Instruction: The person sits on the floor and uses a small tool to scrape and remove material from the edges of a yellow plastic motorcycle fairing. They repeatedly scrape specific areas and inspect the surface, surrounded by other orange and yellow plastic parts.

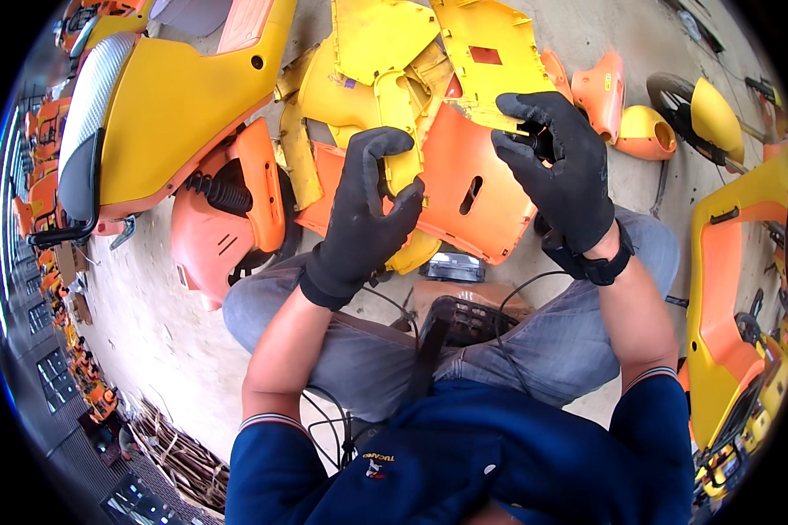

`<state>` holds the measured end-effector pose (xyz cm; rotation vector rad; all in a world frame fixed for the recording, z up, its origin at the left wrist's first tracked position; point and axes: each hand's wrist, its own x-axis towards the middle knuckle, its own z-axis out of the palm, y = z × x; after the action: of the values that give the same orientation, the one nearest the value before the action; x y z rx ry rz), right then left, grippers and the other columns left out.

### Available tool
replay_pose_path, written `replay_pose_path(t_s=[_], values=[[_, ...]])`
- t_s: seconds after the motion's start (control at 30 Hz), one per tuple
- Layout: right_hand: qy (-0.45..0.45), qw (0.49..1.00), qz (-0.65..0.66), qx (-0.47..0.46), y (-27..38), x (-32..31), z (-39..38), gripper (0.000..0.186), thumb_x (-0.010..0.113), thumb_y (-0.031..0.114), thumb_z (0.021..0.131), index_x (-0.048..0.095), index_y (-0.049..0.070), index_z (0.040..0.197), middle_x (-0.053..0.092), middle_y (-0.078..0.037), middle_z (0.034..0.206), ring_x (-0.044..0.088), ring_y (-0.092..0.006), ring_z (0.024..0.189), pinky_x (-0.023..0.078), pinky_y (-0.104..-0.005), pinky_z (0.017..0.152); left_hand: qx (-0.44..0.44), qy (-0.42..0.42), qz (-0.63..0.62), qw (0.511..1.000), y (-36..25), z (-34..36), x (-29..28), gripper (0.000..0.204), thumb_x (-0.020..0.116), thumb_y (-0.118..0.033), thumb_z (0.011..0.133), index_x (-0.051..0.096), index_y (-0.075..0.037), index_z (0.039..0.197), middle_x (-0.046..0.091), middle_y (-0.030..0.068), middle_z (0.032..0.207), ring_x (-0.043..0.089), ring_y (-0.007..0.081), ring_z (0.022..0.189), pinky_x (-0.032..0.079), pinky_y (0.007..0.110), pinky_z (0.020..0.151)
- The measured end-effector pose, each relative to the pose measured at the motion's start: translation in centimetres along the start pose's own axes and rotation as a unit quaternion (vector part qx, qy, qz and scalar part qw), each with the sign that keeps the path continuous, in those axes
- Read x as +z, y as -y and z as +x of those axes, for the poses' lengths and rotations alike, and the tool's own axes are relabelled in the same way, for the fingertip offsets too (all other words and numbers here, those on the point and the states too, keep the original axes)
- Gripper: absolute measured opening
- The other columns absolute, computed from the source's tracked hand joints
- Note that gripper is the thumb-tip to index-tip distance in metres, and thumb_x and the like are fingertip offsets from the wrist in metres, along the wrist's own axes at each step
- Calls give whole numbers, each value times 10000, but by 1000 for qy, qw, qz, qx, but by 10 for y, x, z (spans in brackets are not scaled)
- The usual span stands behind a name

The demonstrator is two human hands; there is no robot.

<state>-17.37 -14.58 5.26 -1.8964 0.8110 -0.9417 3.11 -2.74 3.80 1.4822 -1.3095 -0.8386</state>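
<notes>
Both my hands wear black gloves and reach over a pile of yellow and orange plastic body panels. My left hand (368, 210) curls round the lower end of a narrow, curved yellow plastic piece (397, 109), with thumb and fingers on either side. At the pile's right, my right hand (569, 162) has its fingers and thumb bent round the lower edge of a broad yellow plastic panel (490, 35) with a reddish rectangle on it. Beneath lies an orange panel (451, 166) with an oval slot. The palm side of each hand is partly hidden.
A yellow scooter body (175, 114) with a silver seat stands at left, above an orange part (219, 227). Orange shells (600, 92), a wheel (674, 101) and a yellow-orange frame (722, 306) lie at right. Cables and a black device (464, 319) sit between my crossed legs.
</notes>
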Motion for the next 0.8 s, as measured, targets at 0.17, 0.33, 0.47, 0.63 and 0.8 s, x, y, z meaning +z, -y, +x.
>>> replay_pose_path(t_s=[0.17,0.33,0.47,0.63,0.8], values=[[75,997,3,24,4,2,-3,337,703,54,825,629,5,1150,631,-88,1015,641,-135,801,523,-267,703,-182,-16,-305,935,-11,4,-11,428,561,3,835,477,10,1254,535,103,1190,597,177,906,509,319,793],[146,987,-69,-17,9,7,-5,371,730,79,792,641,27,1148,633,-102,1023,636,-187,757,528,-291,677,-157,-5,-416,896,-1,2,-16,420,523,-15,847,468,18,1262,562,122,1198,614,219,891,518,347,777],[188,978,-79,-34,8,10,-6,413,750,99,762,634,39,1154,624,-119,1013,632,-244,816,527,-330,700,-151,-8,-396,906,1,1,-16,413,516,-18,854,467,18,1262,556,115,1204,612,213,908,512,336,800],[177,978,-96,-55,5,9,-6,412,753,99,762,630,39,1151,616,-124,1020,637,-257,855,531,-332,712,-165,-31,-327,930,2,3,-14,390,543,7,846,468,16,1228,519,89,1194,621,175,936,530,323,811],[95,994,-45,17,9,5,-1,353,738,89,796,634,25,1128,614,-117,1026,649,-196,810,533,-308,715,-176,-35,-260,949,5,3,-12,371,515,-13,863,506,-3,1234,524,73,1200,527,112,1037,436,256,893]])
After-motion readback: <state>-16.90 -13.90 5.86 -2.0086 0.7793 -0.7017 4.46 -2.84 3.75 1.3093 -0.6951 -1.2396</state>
